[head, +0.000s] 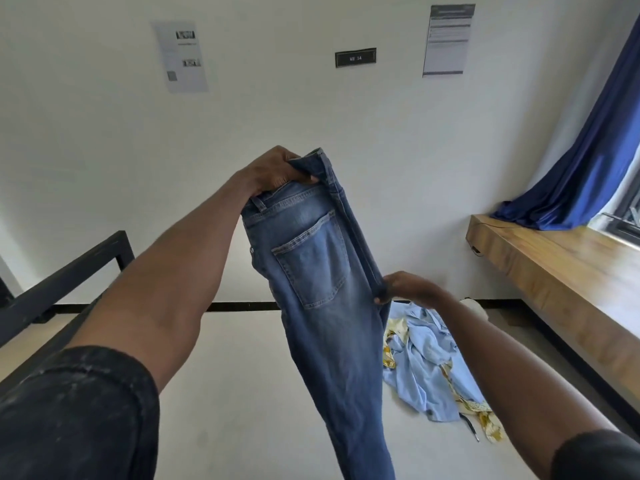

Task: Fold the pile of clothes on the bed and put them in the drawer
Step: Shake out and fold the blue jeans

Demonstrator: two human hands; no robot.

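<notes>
A pair of blue jeans hangs in the air over the white bed, folded lengthwise with a back pocket facing me. My left hand grips the waistband at the top. My right hand pinches the jeans' right edge at about crotch height. The legs drop out of view at the bottom. To the right on the bed lies a crumpled pile: a light blue shirt with a yellow patterned cloth under it. No drawer is in view.
A black metal bed rail runs along the left. A wooden ledge lines the right wall under a blue curtain. Papers and a small black plate hang on the white wall ahead.
</notes>
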